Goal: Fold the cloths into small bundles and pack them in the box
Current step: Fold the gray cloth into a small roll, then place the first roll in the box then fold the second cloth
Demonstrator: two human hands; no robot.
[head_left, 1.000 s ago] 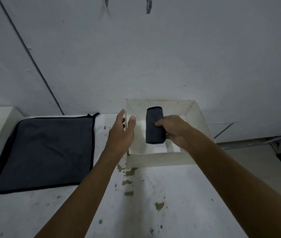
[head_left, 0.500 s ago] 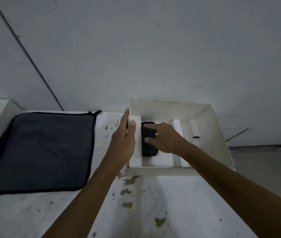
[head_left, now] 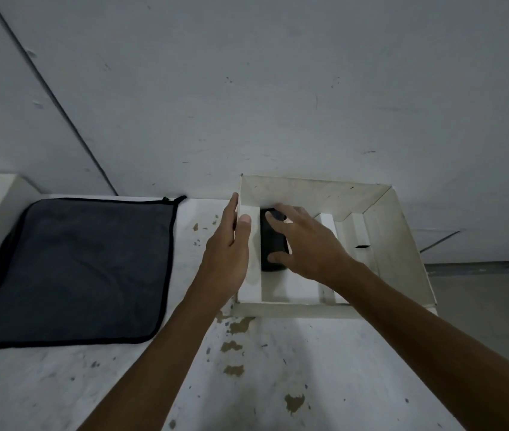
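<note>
Matt white cardboard box (head_left: 399,244), soft dark cloth (head_left: 72,269) with stitched edging, chipped painted table (head_left: 278,368).

Bundle (head_left: 270,244) in the box's (head_left: 399,244) leftmost compartment; flat cloth (head_left: 72,269) left of the box.

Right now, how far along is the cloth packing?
Done: one dark bundle sits in the box, in a slot near its left wall. In hand: the right hand presses it down, and the left hand steadies the left wall. Left: the flat cloth on the table is unfolded.
</note>
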